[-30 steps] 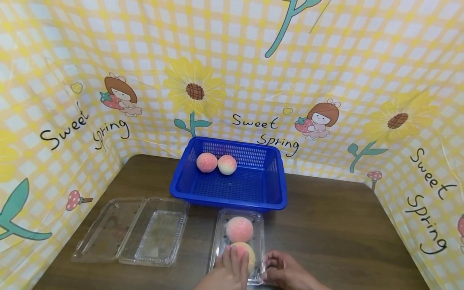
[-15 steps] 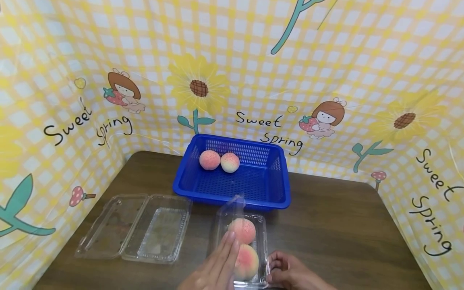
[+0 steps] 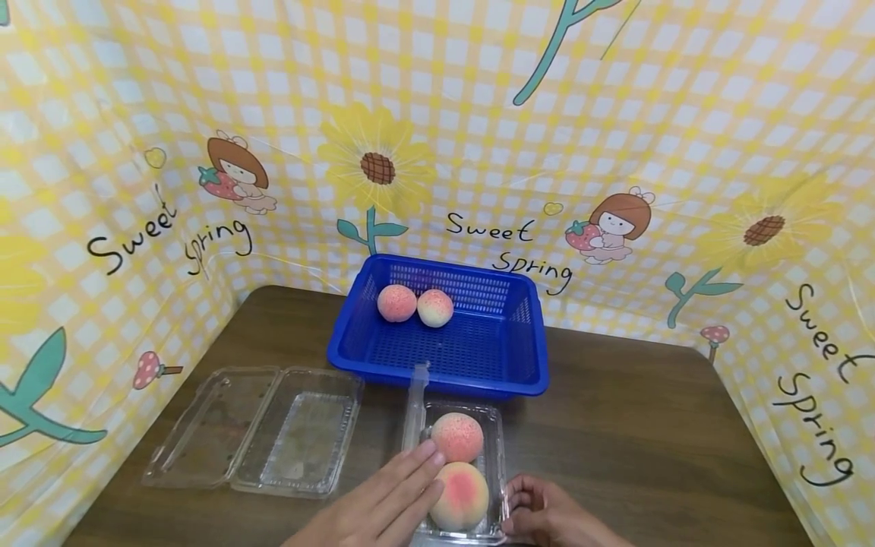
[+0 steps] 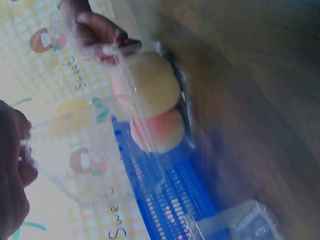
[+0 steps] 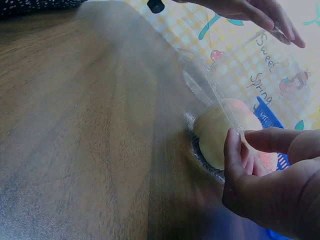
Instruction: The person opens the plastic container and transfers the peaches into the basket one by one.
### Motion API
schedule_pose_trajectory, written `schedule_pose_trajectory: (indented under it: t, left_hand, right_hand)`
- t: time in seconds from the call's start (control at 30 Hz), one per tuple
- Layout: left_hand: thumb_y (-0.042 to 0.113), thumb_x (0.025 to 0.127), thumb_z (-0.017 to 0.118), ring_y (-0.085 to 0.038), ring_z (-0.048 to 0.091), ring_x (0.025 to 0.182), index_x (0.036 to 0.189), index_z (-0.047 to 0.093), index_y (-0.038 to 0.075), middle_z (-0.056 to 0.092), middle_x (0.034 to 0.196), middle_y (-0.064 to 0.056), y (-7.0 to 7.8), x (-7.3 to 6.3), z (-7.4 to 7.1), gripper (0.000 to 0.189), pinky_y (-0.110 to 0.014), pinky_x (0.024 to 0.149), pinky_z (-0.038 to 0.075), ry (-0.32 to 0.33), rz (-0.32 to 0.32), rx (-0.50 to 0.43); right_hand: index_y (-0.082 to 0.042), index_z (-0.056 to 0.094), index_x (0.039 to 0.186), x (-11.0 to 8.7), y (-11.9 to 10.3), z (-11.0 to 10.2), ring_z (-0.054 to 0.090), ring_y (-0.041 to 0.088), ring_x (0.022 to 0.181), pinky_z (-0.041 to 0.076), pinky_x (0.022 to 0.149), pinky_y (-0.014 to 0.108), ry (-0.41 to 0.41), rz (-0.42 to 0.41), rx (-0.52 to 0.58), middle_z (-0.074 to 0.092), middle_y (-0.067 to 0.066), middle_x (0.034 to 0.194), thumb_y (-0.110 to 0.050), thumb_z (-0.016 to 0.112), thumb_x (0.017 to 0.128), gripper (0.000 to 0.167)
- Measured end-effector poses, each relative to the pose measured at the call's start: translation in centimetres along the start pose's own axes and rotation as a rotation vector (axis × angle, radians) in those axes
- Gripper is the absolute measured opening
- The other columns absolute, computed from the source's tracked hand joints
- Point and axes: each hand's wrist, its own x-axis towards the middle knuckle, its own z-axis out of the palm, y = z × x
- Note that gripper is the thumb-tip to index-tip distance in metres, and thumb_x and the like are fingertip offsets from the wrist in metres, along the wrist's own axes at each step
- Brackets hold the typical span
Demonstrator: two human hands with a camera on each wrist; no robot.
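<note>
A clear plastic clamshell box [image 3: 497, 456] holds two peaches, a pink speckled one [image 3: 457, 438] at the far end and a yellow-pink one [image 3: 461, 497] nearer me. Its transparent lid [image 3: 415, 410] stands raised along the left side. My left hand [image 3: 383, 497] holds the lid by its free edge, fingers nearly straight in the head view; the left wrist view shows their tips at the edge of the lid [image 4: 75, 150]. At the near right corner my right hand [image 3: 543, 509] pinches the box's rim, thumb and fingers showing plainly around it in the right wrist view.
A blue plastic basket [image 3: 437, 380] with two more peaches [image 3: 397, 303] in its far left corner stands behind the box. Left of the box, a second clamshell box [image 3: 301, 437] lies unfolded on the brown table [image 3: 629, 425]. Checked cloth [image 3: 478, 152] hangs around the back and sides.
The lid has swung up from over the peaches to the left, with my left hand moving left along with it. The right hand has stayed at the box's corner.
</note>
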Motion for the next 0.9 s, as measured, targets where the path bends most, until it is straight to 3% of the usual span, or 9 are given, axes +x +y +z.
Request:
schedule_pose_trajectory:
  t: [0.1,0.23,0.37,0.4,0.47,0.6,0.7,0.87,0.9]
  left_hand:
    - [0.035,0.111,0.04,-0.04,0.048,0.143,0.141,0.054,-0.01,0.05,0.151,-0.029,-0.5,-0.6,-0.8,0.056,-0.038,0.129,0.023,-0.049,0.035,-0.087]
    - [0.028,0.111,0.042,-0.035,0.048,0.144,0.133,0.064,-0.001,0.055,0.149,-0.022,-1.5,-1.0,-2.0,0.043,-0.034,0.125,0.031,-0.125,0.088,-0.113]
    - [0.023,0.112,0.036,-0.03,0.054,0.139,0.121,0.072,0.009,0.066,0.139,-0.01,-2.6,-1.1,-3.7,0.039,-0.028,0.11,0.05,-0.197,0.12,-0.014]
    - [0.023,0.113,0.034,-0.029,0.053,0.141,0.12,0.073,0.01,0.068,0.136,-0.008,-2.8,-1.2,-4.1,0.042,-0.028,0.112,0.049,-0.209,0.117,0.018]
    - [0.023,0.113,0.031,-0.03,0.046,0.147,0.117,0.074,0.01,0.071,0.13,-0.008,-3.1,-1.5,-4.5,0.045,-0.031,0.119,0.042,-0.213,0.121,0.081]
    - [0.03,0.113,0.031,-0.032,0.024,0.157,0.115,0.074,0.007,0.073,0.126,-0.011,-3.2,-2.2,-4.9,0.049,-0.036,0.131,0.012,-0.215,0.097,0.133]
    - [0.032,0.113,0.031,-0.032,0.017,0.159,0.113,0.075,0.007,0.074,0.123,-0.012,-3.1,-2.9,-5.0,0.051,-0.036,0.13,0.019,-0.201,0.078,0.15]
    - [0.032,0.113,0.032,-0.032,0.019,0.158,0.103,0.077,0.005,0.078,0.109,-0.012,-3.2,-3.9,-4.8,0.053,-0.035,0.13,0.022,-0.133,0.057,0.157]
    - [0.03,0.113,0.033,-0.033,0.02,0.157,0.101,0.076,0.004,0.078,0.105,-0.012,-3.2,-4.1,-4.7,0.052,-0.036,0.131,0.015,-0.116,0.06,0.15]
  right_hand:
    - [-0.007,0.055,0.107,-0.1,0.1,-0.1,0.065,0.007,0.085,0.059,0.08,0.019,0.006,0.002,0.002,0.062,-0.002,0.093,0.002,0.064,0.088,0.023]
    - [-0.006,0.055,0.108,-0.1,0.2,-0.1,0.066,0.007,0.085,0.06,0.08,0.019,0.007,0.0,0.016,0.062,-0.002,0.093,0.003,0.063,0.089,0.023]
    - [-0.007,0.055,0.108,0.0,0.1,-0.1,0.066,0.007,0.085,0.06,0.08,0.019,0.0,0.003,0.025,0.062,-0.002,0.093,0.004,0.063,0.088,0.023]
    - [-0.006,0.055,0.108,0.0,0.1,-0.1,0.066,0.007,0.085,0.06,0.08,0.019,-0.001,0.005,0.026,0.062,-0.002,0.093,0.004,0.063,0.088,0.023]
    - [-0.006,0.055,0.108,0.0,0.2,-0.1,0.066,0.008,0.085,0.06,0.08,0.02,0.005,0.013,0.026,0.062,-0.001,0.093,0.003,0.063,0.088,0.023]
    - [-0.005,0.054,0.109,0.0,0.2,0.0,0.067,0.009,0.085,0.06,0.08,0.02,0.006,0.011,0.033,0.062,-0.001,0.093,0.004,0.062,0.088,0.024]
    - [-0.005,0.054,0.109,0.0,0.2,0.0,0.067,0.009,0.085,0.061,0.081,0.021,0.006,0.011,0.037,0.061,0.0,0.093,0.005,0.062,0.088,0.024]
    - [-0.004,0.054,0.11,-0.1,0.2,0.0,0.067,0.009,0.084,0.061,0.08,0.021,0.027,0.023,0.027,0.061,0.0,0.093,0.004,0.062,0.088,0.025]
    - [-0.004,0.054,0.11,-0.1,0.2,0.0,0.067,0.01,0.085,0.061,0.081,0.021,0.029,0.023,0.025,0.061,0.0,0.093,0.004,0.062,0.088,0.025]
